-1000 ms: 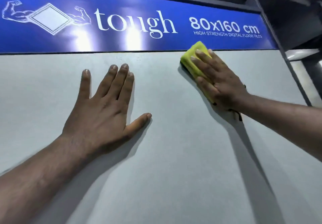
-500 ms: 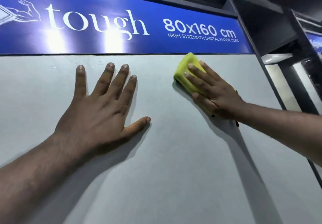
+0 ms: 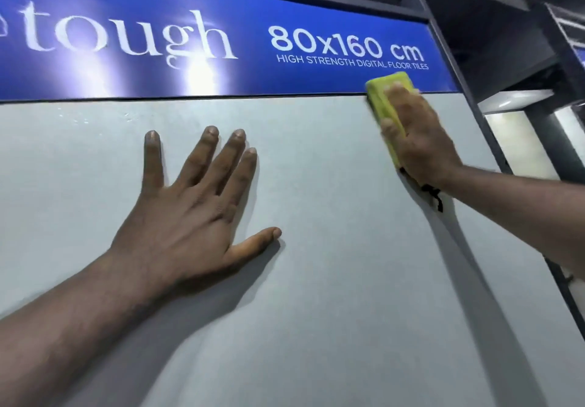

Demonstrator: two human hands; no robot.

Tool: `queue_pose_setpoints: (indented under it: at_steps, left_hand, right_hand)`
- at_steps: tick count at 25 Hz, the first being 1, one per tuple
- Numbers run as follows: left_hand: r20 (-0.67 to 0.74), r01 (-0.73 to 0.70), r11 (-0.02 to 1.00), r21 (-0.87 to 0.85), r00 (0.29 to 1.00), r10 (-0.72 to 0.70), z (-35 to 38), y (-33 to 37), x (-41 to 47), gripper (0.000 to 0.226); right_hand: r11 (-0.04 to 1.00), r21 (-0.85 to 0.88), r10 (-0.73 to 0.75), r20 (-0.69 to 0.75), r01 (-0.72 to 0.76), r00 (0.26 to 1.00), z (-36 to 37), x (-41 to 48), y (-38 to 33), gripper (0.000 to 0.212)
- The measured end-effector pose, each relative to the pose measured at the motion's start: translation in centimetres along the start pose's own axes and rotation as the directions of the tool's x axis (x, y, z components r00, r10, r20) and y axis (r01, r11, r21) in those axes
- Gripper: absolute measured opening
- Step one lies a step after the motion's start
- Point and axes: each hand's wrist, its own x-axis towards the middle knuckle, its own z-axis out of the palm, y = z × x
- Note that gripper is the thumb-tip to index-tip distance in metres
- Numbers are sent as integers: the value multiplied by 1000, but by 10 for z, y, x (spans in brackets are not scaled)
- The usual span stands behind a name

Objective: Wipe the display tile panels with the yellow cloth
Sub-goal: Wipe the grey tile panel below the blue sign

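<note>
A large pale grey tile panel (image 3: 332, 280) fills most of the view. My left hand (image 3: 193, 210) lies flat on it with fingers spread, left of centre. My right hand (image 3: 418, 140) presses a folded yellow cloth (image 3: 381, 96) against the panel's top right corner. The cloth's upper end overlaps the lower edge of the blue sign. My straight fingers cover much of the cloth; only its left edge and top show.
A blue sign (image 3: 221, 42) reading "tough 80x160 cm" runs above the panel. A dark metal frame post (image 3: 474, 99) borders the panel on the right. Beyond it stands another lit tile display (image 3: 519, 140).
My right hand has slid the yellow cloth up and to the right, reaching the panel's top right corner and the sign's edge. My left hand stays flat in place.
</note>
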Motion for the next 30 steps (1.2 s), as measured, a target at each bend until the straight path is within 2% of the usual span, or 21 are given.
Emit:
queue_pose_setpoints:
  at_steps: [1, 2, 3, 5, 6, 8, 9, 10, 12, 14, 15, 17, 18, 20, 22, 24, 25, 26, 28, 29, 30]
  left_hand:
    - [-9, -13, 1000, 0, 1000, 13, 2, 10, 8, 107]
    - [-21, -28, 1000, -7, 999, 27, 5, 21, 18, 106]
    - [-40, -35, 999, -17, 999, 35, 8, 32, 29, 106]
    - [-62, -37, 999, -27, 997, 35, 12, 52, 49, 105]
    - [-62, -37, 999, -27, 997, 36, 14, 61, 58, 104]
    - [-67, -29, 999, -16, 997, 28, 18, 79, 76, 104]
    - [-62, -24, 1000, -9, 998, 23, 20, 85, 84, 105]
    - [-54, -16, 1000, -3, 998, 16, 21, 91, 92, 105]
    - [-46, -7, 1000, 9, 999, 7, 24, 101, 106, 106]
    - [-50, -11, 1000, 8, 999, 12, 25, 108, 116, 106]
    - [-52, -27, 1000, 3, 998, 27, 25, 114, 122, 105]
    - [-48, -68, 998, -6, 997, 68, 27, 129, 132, 103]
    - [-39, -83, 997, 0, 996, 83, 29, 137, 136, 102]
    - [-44, -86, 996, 12, 995, 87, 33, 150, 143, 101]
    - [-56, -77, 997, 18, 995, 78, 35, 153, 144, 101]
    - [-74, -74, 997, 16, 994, 75, 37, 153, 146, 101]
    - [-81, -75, 997, 20, 994, 77, 38, 153, 146, 101]
    - [-87, -76, 997, 21, 993, 78, 38, 154, 145, 101]
    - [-103, -79, 997, 10, 991, 80, 39, 156, 144, 100]
    - [-107, -85, 996, 2, 991, 85, 39, 156, 143, 99]
    - [-109, -92, 996, -5, 990, 91, 39, 155, 142, 98]
  right_hand:
    - [973, 47, 224, 19, -225, 974, 0, 2, 5, 60]
    - [980, 10, 198, 31, -198, 980, -2, 2, 10, 58]
    - [998, -28, -64, 22, 64, 998, -3, -4, 13, 58]
    - [826, -42, -558, 81, 562, 826, -8, -7, 51, 56]
    - [818, -61, -567, 79, 572, 820, -11, 0, 72, 57]
    - [997, -19, -71, -12, 71, 997, -11, 22, 109, 63]
    - [975, 24, 222, -34, -221, 975, -8, 29, 120, 66]
    - [946, -7, 324, -52, -324, 945, -5, 35, 130, 66]
    - [998, -56, 30, -16, -31, 999, -5, 25, 148, 62]
    - [934, -61, -349, 52, 352, 936, -16, 26, 180, 61]
    - [951, -59, -301, 54, 304, 952, -20, 31, 190, 62]
    - [992, 10, 129, -3, -129, 992, -20, 41, 195, 64]
    - [976, 5, 218, -25, -218, 976, -15, 37, 192, 63]
    - [995, -32, -91, -35, 90, 995, -12, 13, 188, 59]
    - [926, -70, -372, 9, 372, 928, -15, -4, 211, 57]
    - [999, -33, -32, -19, 32, 999, -24, -1, 218, 57]
    - [980, -2, 198, -35, -199, 980, -23, -1, 215, 58]
    - [964, -11, 266, -51, -267, 963, -20, -7, 206, 58]
    - [992, -50, -114, -23, 113, 993, -14, -33, 200, 56]
    - [942, -69, -329, 11, 329, 944, -15, -43, 211, 55]
    - [920, -77, -385, 11, 384, 923, -18, -47, 222, 55]
